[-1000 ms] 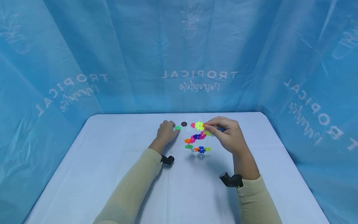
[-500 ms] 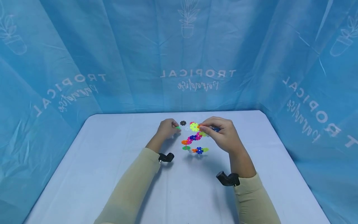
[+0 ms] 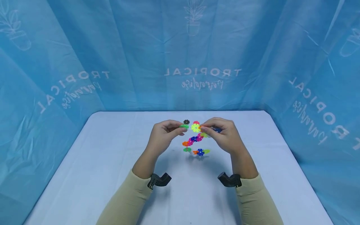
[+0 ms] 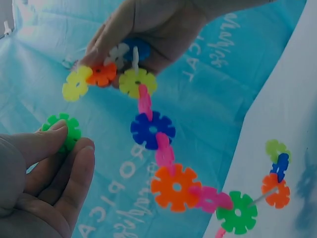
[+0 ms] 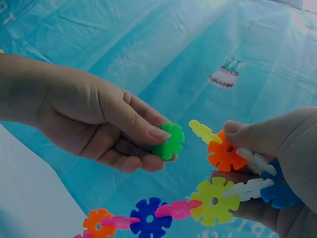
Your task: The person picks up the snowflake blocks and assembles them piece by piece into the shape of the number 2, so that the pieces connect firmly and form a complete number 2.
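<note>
My left hand [image 3: 163, 136] pinches a green notched flower-shaped disc [image 5: 172, 142] between thumb and fingers. Opposite it, my right hand [image 3: 225, 132] holds one end of a chain of interlocked discs by an orange disc [image 5: 225, 153]. A yellow disc [image 3: 195, 127] sticks out from that orange one towards the green disc, with a small gap between them in both wrist views. White and blue discs [image 4: 137, 49] lie close to the right palm, partly covered. From there the chain hangs through a dark blue disc [image 4: 152, 130] and an orange disc [image 4: 176, 187] down to a green disc [image 4: 237, 213].
A black disc [image 3: 186, 122] and a pink disc [image 3: 196, 122] lie on the white table [image 3: 112, 162] beyond the hands. The chain's lower end, with a blue disc [image 3: 200, 152], hangs close above the tabletop. Blue curtain [image 3: 180, 93] encloses the table's back and sides.
My left hand has taken the green disc off the table, lifted it and brought it right, close to the yellow disc. My right hand has stayed nearly still, holding the chain.
</note>
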The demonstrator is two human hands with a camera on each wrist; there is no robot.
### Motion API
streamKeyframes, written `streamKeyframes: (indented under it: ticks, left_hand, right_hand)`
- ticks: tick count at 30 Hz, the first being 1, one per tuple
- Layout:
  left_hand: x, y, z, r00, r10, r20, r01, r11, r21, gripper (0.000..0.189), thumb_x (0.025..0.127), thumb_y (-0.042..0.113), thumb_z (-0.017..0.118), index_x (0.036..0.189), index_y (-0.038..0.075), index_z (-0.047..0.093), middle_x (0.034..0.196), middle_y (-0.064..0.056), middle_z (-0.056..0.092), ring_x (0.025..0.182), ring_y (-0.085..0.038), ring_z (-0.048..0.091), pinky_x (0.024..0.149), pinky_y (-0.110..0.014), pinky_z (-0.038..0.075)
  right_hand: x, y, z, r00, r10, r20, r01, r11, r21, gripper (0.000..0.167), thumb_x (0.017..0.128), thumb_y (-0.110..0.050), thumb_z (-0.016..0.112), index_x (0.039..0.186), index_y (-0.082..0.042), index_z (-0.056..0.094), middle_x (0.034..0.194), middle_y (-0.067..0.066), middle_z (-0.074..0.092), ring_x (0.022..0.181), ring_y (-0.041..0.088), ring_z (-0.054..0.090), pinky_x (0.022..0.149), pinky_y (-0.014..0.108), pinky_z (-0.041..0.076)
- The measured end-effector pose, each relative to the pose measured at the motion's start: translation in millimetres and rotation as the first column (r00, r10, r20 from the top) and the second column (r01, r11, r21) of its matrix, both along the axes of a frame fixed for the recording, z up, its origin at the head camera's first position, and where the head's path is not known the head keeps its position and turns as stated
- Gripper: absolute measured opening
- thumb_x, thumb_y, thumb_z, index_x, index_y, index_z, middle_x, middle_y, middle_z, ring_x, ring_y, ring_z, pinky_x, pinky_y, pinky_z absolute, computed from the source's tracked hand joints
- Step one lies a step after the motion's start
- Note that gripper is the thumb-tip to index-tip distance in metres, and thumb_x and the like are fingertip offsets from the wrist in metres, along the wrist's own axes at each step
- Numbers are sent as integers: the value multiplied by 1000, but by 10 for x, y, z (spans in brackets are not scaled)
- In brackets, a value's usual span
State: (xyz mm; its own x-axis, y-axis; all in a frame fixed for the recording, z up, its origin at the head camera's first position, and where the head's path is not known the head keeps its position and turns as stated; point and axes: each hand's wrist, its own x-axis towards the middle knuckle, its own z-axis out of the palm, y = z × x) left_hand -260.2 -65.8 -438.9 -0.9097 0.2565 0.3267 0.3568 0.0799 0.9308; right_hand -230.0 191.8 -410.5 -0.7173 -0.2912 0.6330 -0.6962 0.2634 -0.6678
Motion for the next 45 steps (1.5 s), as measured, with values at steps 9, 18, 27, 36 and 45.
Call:
streamKeyframes:
  ticks: [9, 18, 27, 36, 45]
  left_hand:
    - [159, 6, 68, 998, -24, -51, 24, 1000, -4, 13, 98, 16, 79, 110, 12, 79, 99, 0, 78, 88, -22, 75, 84, -37, 61]
    - [181, -1, 77, 995, -34, -90, 34, 999, -10, 13, 99, 16, 78, 111, 11, 79, 99, 0, 77, 88, -22, 75, 83, -38, 61]
    - [192, -20, 74, 995, -46, -87, 46, 999, -7, 13, 99, 14, 77, 111, 10, 79, 100, -1, 77, 88, -23, 75, 82, -38, 62]
    - [217, -27, 71, 991, -22, -132, 17, 999, -40, 13, 98, 15, 79, 109, 10, 82, 97, 3, 78, 85, -19, 76, 81, -36, 62]
    - [211, -73, 92, 945, 12, -328, -55, 991, -119, 11, 93, 12, 84, 103, 10, 85, 97, 9, 78, 85, -9, 75, 79, -32, 61]
  right_hand:
    - [-10, 1, -16, 999, 41, -11, -40, 999, 17, 14, 93, 3, 79, 103, -7, 81, 97, -3, 75, 83, 17, 70, 70, 33, 60]
    - [-11, -12, -8, 998, 53, -16, -52, 998, 34, 15, 93, 2, 79, 104, -8, 81, 97, -4, 75, 83, 17, 70, 68, 39, 61]
    - [-13, -11, -17, 997, 69, -20, -68, 997, 39, 14, 94, 1, 79, 104, -8, 81, 96, -3, 75, 81, 16, 69, 66, 41, 60]
    - [4, -56, -14, 995, 86, -48, -84, 996, 42, 16, 92, 5, 79, 103, -6, 81, 94, 2, 76, 79, 18, 70, 68, 35, 60]
    - [47, -178, -6, 995, 35, -96, -31, 999, 39, 18, 85, 16, 79, 97, 3, 79, 89, 8, 75, 78, 19, 70, 67, 35, 61]
